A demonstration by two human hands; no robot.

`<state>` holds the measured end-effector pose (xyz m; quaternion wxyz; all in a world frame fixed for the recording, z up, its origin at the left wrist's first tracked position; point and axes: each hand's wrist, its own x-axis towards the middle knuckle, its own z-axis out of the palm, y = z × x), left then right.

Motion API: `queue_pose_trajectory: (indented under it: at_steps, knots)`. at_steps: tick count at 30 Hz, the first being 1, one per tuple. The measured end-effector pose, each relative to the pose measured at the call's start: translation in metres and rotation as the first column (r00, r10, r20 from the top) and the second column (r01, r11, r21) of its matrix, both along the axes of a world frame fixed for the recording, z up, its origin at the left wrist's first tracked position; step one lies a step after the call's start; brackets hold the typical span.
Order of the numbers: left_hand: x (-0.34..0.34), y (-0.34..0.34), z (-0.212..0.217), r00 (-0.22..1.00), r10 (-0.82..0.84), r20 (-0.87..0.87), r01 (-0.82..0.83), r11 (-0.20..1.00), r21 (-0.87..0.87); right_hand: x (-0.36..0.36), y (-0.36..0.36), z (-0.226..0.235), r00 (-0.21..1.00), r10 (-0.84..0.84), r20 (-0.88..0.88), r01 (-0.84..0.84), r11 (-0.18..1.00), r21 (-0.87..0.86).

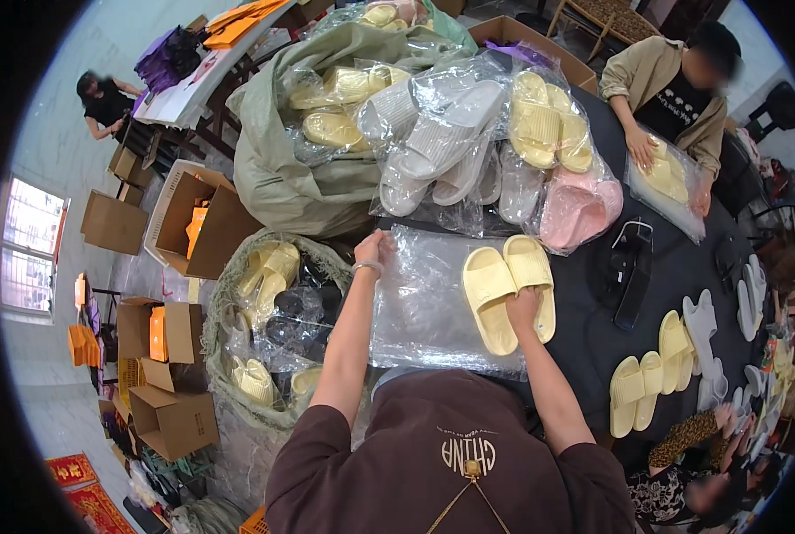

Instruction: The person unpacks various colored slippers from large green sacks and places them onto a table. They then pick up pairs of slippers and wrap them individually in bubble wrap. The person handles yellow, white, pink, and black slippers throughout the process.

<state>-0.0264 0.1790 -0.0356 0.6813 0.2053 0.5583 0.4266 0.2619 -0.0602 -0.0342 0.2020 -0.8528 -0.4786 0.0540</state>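
Observation:
A pair of pale yellow slippers lies side by side over a flat stack of clear plastic bags on the dark table in front of me. My right hand grips the pair at the right slipper's strap, its fingertips partly hidden under it. At the bags' far left corner my left hand is closed on the edge of a plastic bag. Just beyond the bags lie wrapped slippers: grey ones, a yellow pair and a pink pair.
A green woven sack with bagged slippers stands far left; another open sack sits beside my left arm. Loose yellow slippers and a black slipper lie to the right. Across the table a person handles a bagged yellow pair. Cardboard boxes stand left.

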Motion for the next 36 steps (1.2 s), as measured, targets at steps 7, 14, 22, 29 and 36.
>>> queue_pose_trajectory:
  at_steps: [7, 14, 22, 29, 36]
  knots:
    - [0.026, -0.039, 0.043, 0.504, 0.393, -0.769, 0.321, 0.741, 0.59, 0.002, 0.001, -0.008, 0.999, -0.039, -0.018, 0.04, 0.998, 0.044]
    - [-0.028, -0.147, 0.056, -0.079, 0.012, -0.997, 0.923, 0.379, -0.069, -0.018, -0.001, 0.071, 0.971, 0.241, -0.005, -0.223, 0.906, 0.361]
    - [-0.038, -0.152, 0.023, -0.227, 0.014, -0.974, 0.907, 0.366, -0.207, -0.094, 0.028, 0.043, 0.699, 0.699, -0.151, -0.684, 0.715, 0.142]
    - [-0.04, -0.148, 0.044, -0.18, -0.078, -0.98, 0.892, 0.407, -0.197, -0.029, -0.006, 0.028, 0.942, 0.329, -0.06, -0.311, 0.927, 0.21]
    - [-0.027, -0.141, 0.06, -0.011, -0.16, -0.987, 0.81, 0.578, -0.103, 0.036, -0.07, 0.032, 0.964, -0.204, -0.17, 0.218, 0.974, 0.068]
